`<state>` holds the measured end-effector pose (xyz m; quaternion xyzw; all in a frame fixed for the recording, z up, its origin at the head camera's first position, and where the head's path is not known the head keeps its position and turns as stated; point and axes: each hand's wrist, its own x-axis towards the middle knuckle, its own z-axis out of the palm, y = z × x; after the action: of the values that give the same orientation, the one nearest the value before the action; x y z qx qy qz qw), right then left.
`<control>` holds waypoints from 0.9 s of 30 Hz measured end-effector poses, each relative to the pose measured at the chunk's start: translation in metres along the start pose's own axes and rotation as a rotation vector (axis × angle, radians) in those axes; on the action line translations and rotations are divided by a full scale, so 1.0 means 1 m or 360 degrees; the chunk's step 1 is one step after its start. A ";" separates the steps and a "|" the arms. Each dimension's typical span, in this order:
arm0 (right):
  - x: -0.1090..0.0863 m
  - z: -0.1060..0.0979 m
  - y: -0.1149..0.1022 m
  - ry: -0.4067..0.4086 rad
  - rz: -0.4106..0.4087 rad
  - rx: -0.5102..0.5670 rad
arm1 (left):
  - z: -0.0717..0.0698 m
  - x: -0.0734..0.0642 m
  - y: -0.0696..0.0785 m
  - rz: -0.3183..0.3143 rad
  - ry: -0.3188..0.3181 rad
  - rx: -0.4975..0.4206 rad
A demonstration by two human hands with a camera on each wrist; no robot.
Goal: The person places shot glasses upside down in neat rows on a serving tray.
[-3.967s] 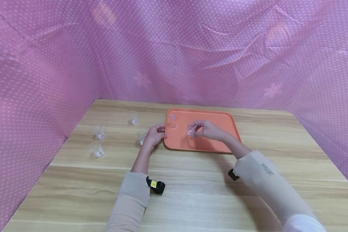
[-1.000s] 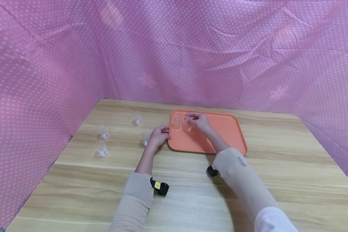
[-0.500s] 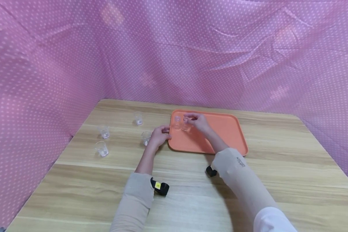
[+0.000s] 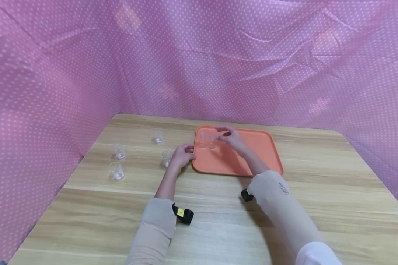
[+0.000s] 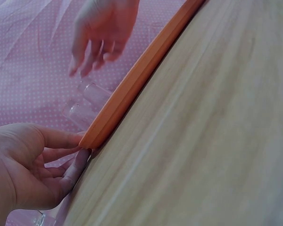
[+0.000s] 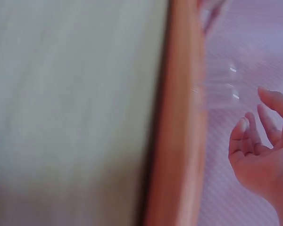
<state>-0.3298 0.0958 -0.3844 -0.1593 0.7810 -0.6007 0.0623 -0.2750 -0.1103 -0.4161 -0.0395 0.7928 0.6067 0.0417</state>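
Two small clear shot glasses, one (image 4: pixel 202 140) beside the other (image 4: pixel 213 141), stand upside down in the back left part of the orange tray (image 4: pixel 255 147). My right hand (image 4: pixel 233 139) is just to the right of them. Its fingers are loosely bent with nothing between them, and the right wrist view shows a gap between the fingertips and the glasses. My left hand (image 4: pixel 181 155) pinches the tray's left edge between thumb and fingers, plain in the left wrist view. Close behind that hand a shot glass (image 4: pixel 167 158) stands upright on the table, partly hidden by it.
Three more upright shot glasses stand on the wooden table (image 4: pixel 199 235) to the left: one (image 4: pixel 158 136) at the back, another (image 4: pixel 119 151) farther left, a third (image 4: pixel 117 171) nearer me. Pink dotted cloth (image 4: pixel 199 73) hangs behind and at both sides.
Four seconds ago my right hand held a glass over the tray's middle. It then set that glass upside down beside the first, let go and moved right. My left hand stays on the edge.
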 end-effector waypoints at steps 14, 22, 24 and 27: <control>-0.066 -0.111 0.006 0.0273 0.0066 -0.0384 | 0.000 0.001 0.000 0.0009 -0.0005 -0.0009; -0.106 -0.151 0.038 0.0366 0.0157 -0.0225 | 0.000 0.000 0.000 -0.0005 -0.0005 -0.0007; -0.110 -0.155 0.046 0.0378 0.0176 -0.0132 | 0.000 0.000 0.000 -0.0003 -0.0002 -0.0006; -0.113 -0.160 0.055 0.0387 0.0190 -0.0024 | 0.000 0.000 0.000 -0.0005 -0.0009 -0.0008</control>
<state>-0.2793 0.2915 -0.4045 -0.0391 0.7953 -0.6049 0.0016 -0.2754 -0.1099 -0.4159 -0.0392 0.7912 0.6087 0.0449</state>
